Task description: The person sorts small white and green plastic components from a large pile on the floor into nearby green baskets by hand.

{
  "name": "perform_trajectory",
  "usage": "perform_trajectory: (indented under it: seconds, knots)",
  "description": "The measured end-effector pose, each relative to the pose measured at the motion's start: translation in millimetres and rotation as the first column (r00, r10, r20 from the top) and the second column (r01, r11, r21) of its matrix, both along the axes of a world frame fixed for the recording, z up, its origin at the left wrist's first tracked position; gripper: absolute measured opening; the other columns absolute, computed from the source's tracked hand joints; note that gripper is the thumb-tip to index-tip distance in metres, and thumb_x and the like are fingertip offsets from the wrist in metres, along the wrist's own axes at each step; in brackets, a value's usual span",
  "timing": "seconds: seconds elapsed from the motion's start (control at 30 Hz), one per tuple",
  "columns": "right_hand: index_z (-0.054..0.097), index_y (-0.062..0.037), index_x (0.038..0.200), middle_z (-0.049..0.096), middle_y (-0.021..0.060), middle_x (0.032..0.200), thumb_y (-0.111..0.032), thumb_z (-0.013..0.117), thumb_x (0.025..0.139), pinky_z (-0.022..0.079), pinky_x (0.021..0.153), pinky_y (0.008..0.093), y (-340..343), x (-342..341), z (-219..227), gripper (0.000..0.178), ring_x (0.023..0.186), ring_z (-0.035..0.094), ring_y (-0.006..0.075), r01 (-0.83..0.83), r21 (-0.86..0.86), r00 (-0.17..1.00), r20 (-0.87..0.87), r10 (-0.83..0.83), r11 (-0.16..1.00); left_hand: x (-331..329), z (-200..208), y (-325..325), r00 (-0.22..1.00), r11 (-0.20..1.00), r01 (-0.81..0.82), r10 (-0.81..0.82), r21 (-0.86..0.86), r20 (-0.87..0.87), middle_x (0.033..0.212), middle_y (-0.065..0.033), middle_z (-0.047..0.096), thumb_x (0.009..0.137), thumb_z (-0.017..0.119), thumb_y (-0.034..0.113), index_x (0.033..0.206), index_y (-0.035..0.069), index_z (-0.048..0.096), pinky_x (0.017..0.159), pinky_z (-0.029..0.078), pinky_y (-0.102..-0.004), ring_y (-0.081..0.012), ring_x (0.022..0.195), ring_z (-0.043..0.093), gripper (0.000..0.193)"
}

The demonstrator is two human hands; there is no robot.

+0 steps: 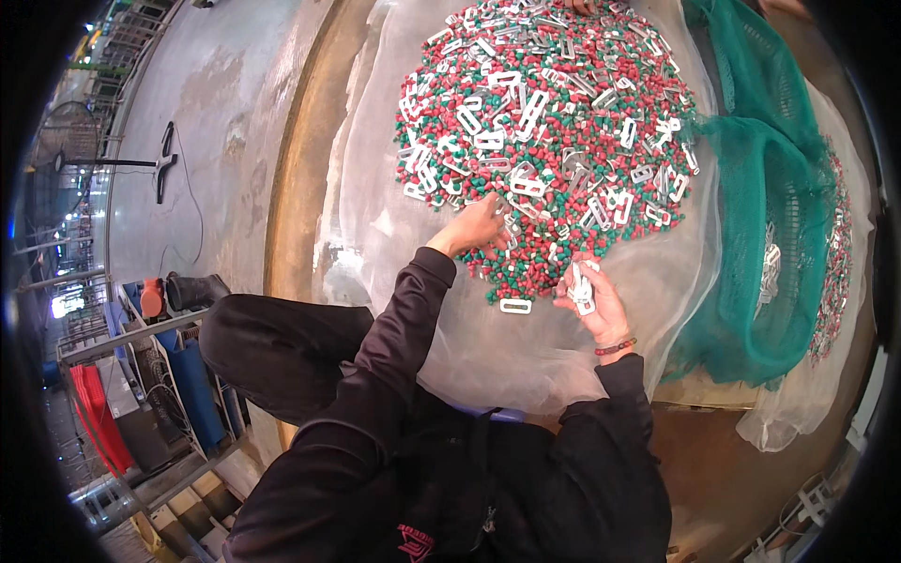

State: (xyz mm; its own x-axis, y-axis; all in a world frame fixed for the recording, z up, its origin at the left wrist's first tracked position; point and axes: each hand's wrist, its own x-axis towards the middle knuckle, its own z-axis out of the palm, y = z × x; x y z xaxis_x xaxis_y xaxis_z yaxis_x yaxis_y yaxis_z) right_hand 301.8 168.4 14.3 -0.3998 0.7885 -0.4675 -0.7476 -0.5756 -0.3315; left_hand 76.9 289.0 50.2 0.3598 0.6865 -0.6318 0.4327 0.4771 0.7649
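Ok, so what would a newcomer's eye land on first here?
Probably the big heap of red and green pellets mixed with white slotted pieces, at top centre on a pale sheet. Then the hands at its near edge: left hand on the heap, right hand holding several white pieces. Bright green mesh stands out to the right.

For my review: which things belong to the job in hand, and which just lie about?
Seemingly in use:
white slotted pieces in right hand
red-green pile at left hand
pale sheet beneath
green netting

Seemingly lying about:
black stand
red object
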Motion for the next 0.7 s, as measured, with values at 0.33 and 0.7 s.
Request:
perform_trajectory:
  seconds: [0.33,0.7]
  knots:
    - [0.049,-0.0112,0.084,0.048,0.0027,0.07,-0.003,0.054,0.077,0.039,0.044,0.0252,2,3,-2,0.012,0.06,0.048,0.0149,0.232,-0.049,0.972,-0.029,-0.234,0.971,3,-63,-23,0.834,0.603,0.496,-0.129,0.625,-0.537,0.083,-0.0109,0.054,0.064,0.067,0.012,0.092,0.013,0.058,0.068,0.045,-0.0385,-0.0292,0.082,0.056,0.03]
    - [0.05,-0.0035,0.11,0.052,0.0019,0.072,-0.017,0.057,0.082,0.035,0.04,0.0197,12,-10,32,0.032,0.058,0.048,0.0083,0.281,0.025,0.927,0.252,-0.278,0.959,68,21,-4,0.981,0.989,0.144,-0.14,-0.02,0.134,0.059,0.003,0.049,0.073,0.067,0.036,0.079,0.004,0.056,0.042,0.029,-0.0217,-0.0041,0.048,0.039,0.034]
